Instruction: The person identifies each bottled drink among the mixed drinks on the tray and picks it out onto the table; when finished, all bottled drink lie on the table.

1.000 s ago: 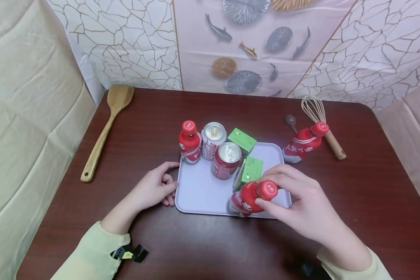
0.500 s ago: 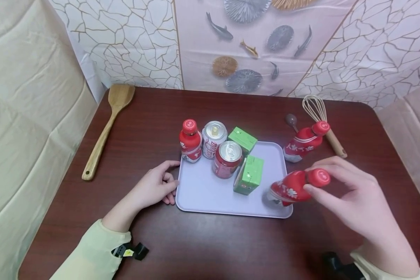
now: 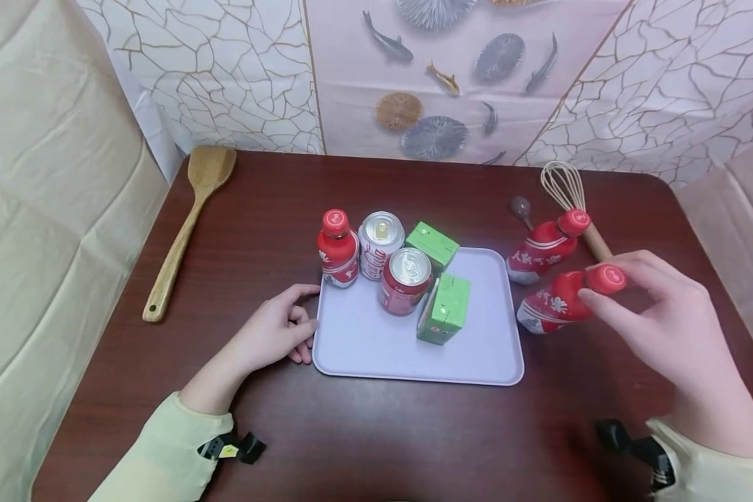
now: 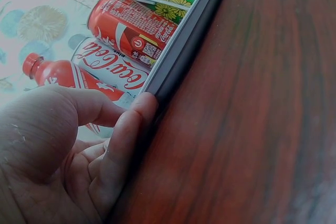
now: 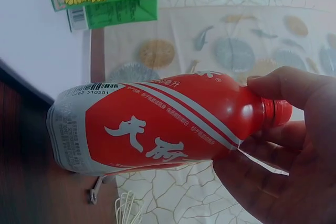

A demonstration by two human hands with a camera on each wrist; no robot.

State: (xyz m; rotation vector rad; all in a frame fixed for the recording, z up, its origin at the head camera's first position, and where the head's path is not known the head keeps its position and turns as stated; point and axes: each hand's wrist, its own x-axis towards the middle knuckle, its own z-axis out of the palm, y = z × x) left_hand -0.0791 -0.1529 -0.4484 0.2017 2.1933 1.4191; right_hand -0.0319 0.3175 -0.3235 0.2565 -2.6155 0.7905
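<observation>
In my right hand [image 3: 678, 321] is a red plastic drink bottle [image 3: 552, 303], pinched at its neck by the thumb and fingers. It leans just outside the right rim of the pale lilac tray [image 3: 364, 341]; whether its base touches the table is unclear. A second red bottle [image 3: 542, 251] stands right behind it. My left hand [image 3: 270, 331] rests at the tray's left side, its loosely curled fingertips against the rim. On the tray are another red bottle [image 3: 339, 258], a white cola can [image 3: 376, 254], a red cola can [image 3: 404, 282] and two green drink cartons [image 3: 447, 310].
A wooden spatula [image 3: 191, 223] lies on the dark wood table at the left. Behind the right-hand bottles lie a whisk [image 3: 565, 185] and a small brown spoon [image 3: 521, 207]. A patterned cloth [image 3: 439, 84] hangs along the table's back edge.
My right hand has carried its red bottle rightward from over the tray's front to beyond its right rim, beside the other bottle. The left hand and the other drinks have stayed put.
</observation>
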